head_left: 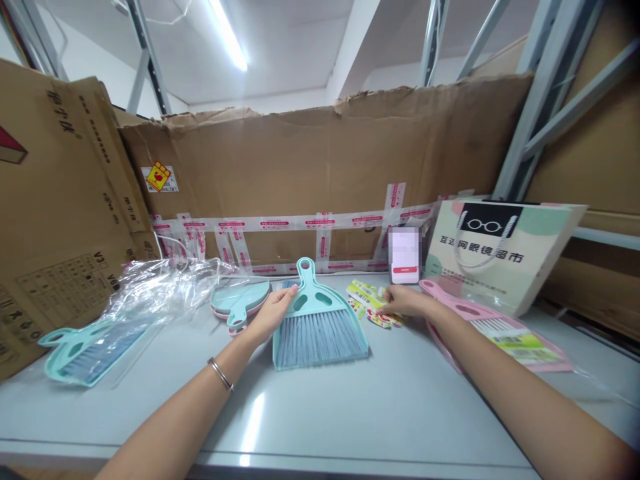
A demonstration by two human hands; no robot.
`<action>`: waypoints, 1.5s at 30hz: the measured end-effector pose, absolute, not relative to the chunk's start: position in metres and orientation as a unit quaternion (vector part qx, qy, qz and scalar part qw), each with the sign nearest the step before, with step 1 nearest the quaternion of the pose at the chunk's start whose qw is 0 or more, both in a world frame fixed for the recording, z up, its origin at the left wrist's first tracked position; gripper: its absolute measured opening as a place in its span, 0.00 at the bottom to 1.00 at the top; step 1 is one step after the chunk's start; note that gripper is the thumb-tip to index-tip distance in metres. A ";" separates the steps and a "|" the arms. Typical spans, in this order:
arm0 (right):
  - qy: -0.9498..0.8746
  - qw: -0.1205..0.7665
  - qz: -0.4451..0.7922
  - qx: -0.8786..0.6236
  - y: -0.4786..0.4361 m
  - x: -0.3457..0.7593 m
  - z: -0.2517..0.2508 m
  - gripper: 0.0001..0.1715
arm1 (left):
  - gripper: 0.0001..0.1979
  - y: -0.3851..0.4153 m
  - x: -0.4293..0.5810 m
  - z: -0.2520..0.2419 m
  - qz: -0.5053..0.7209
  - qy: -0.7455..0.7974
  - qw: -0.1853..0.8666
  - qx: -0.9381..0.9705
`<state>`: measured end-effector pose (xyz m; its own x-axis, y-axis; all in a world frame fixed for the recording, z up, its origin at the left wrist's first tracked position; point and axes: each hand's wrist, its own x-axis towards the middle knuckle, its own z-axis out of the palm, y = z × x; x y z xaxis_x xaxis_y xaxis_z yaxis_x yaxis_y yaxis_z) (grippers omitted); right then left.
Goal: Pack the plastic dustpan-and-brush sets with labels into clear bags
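A teal dustpan with a small brush nested in it (318,327) lies in the middle of the grey table (350,413). My left hand (273,312) rests against its left edge, fingers curled on the rim near the handle. My right hand (404,301) reaches to a pile of small yellow-green printed label cards (369,298) just right of the dustpan, with fingertips pinched on one of them. A metal bangle sits on my left wrist.
A second teal dustpan set in clear plastic (87,350) lies at the left, with crumpled plastic wrap (160,287) behind it. Teal and pink parts (240,300) are stacked behind my left hand. A wrapped pink dustpan set (500,333), paper bag (500,257) and phone (405,255) stand right. Cardboard walls surround.
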<state>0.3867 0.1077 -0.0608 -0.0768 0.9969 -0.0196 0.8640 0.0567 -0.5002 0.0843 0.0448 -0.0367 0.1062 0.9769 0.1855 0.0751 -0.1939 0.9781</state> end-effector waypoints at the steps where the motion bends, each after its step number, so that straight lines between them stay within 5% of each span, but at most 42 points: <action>1: -0.705 0.187 0.197 -0.655 0.107 0.386 -0.059 0.17 | 0.18 0.044 0.085 -0.036 0.502 0.447 0.454 0.585; 4: -0.700 0.250 0.191 -0.641 0.104 0.381 -0.048 0.16 | 0.19 0.043 0.086 -0.034 0.504 0.462 0.453 0.572; 7: -0.667 0.407 0.206 -0.588 0.091 0.371 -0.025 0.18 | 0.20 0.043 0.084 -0.031 0.523 0.477 0.471 0.526; 11: -0.575 0.565 0.421 -0.416 0.055 0.345 0.011 0.20 | 0.23 0.048 0.080 -0.029 0.587 0.485 0.502 0.410; 14: -0.543 0.533 0.554 -0.337 0.026 0.316 0.018 0.19 | 0.23 0.050 0.080 -0.032 0.618 0.492 0.501 0.354; 20: -0.451 0.512 0.623 -0.382 0.005 0.255 -0.027 0.20 | 0.24 0.040 0.095 -0.039 0.629 0.530 0.494 0.282; 35: -0.417 0.554 0.567 -0.444 0.007 0.240 -0.047 0.22 | 0.24 0.023 0.113 -0.037 0.697 0.410 0.448 0.381; 45: -0.387 0.572 0.563 -0.454 0.010 0.240 -0.053 0.21 | 0.35 0.018 0.116 -0.038 0.658 0.444 0.397 0.460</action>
<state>0.2396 0.0096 -0.0528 0.0669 0.9955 -0.0675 -0.2923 -0.0452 -0.9553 0.1156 0.0177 -0.0383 -0.2618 0.9313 0.2532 -0.1137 -0.2902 0.9502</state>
